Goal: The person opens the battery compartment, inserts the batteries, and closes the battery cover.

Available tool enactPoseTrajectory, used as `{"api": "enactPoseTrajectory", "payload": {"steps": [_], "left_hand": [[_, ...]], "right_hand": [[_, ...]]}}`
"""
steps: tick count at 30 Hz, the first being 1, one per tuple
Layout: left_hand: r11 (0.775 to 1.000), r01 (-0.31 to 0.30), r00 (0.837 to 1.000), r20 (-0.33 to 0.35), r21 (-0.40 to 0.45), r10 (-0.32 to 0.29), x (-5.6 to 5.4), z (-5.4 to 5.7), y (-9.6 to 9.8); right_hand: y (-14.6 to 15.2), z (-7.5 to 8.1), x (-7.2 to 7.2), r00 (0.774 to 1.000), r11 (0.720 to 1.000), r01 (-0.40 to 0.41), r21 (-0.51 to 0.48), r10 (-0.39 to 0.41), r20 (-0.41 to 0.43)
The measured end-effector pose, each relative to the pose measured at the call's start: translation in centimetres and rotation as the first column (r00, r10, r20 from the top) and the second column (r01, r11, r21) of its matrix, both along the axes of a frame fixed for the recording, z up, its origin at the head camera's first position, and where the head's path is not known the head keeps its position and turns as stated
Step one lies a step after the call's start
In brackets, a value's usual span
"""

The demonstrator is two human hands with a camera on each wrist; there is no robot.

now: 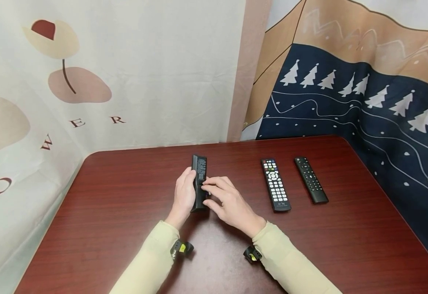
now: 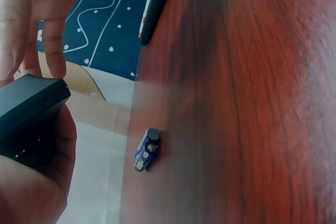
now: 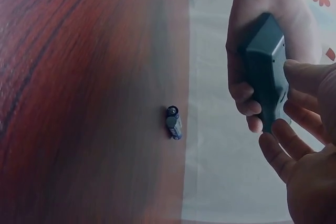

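Observation:
My left hand (image 1: 183, 196) grips a black remote control (image 1: 199, 163) along its side, with its printed back turned up toward the head camera. The right hand (image 1: 232, 204) reaches in from the other side, fingertips and thumb on the remote's edge and back; in the right wrist view its bent fingers (image 3: 302, 142) meet the casing near one end. What lies under these fingertips is hidden. On the table beyond the held remote, a small group of blue batteries (image 3: 174, 123) shows in both wrist views; the hands and remote mostly block it in the head view.
Right of the hands lie a black remote with white buttons (image 1: 276, 185) and a slimmer black remote (image 1: 311, 179). They rest on a reddish-brown wooden table (image 1: 125, 228). A pale printed curtain (image 1: 162, 81) and a dark blue tree-patterned cloth (image 1: 320, 98) hang behind it.

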State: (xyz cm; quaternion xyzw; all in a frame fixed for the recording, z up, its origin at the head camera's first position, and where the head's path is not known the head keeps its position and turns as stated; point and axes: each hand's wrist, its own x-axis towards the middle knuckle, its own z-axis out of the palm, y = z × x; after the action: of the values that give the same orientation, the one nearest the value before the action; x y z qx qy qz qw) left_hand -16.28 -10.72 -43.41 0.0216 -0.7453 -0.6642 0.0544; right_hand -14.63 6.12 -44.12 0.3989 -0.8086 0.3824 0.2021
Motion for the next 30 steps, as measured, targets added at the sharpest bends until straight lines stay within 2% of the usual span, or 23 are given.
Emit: {"api": "enactPoseTrajectory", "payload": {"steps": [9,17,30], "left_hand": [[1.0,0.001,0.999,0.039,0.011,-0.001,0.0,-0.2,-0.5],[0.999,-0.032,0.998,0.06,0.021,0.031,0.0,-0.2,-1.0],[0.986,-0.099,0.989,0.092,-0.131,0.112,0.2,-0.2,-2.4]], "right_hand": [[0.3,-0.1,-0.2,1.0,1.0,0.006,0.02,-0.006,0.025],[0.8,-0.2,-0.4,0.999,0.999,0.044,0.029,-0.045,0.029],[2.1,-0.5,-0.7,0.997,0.997,0.07,0.044,-0.072,0.041]]}}
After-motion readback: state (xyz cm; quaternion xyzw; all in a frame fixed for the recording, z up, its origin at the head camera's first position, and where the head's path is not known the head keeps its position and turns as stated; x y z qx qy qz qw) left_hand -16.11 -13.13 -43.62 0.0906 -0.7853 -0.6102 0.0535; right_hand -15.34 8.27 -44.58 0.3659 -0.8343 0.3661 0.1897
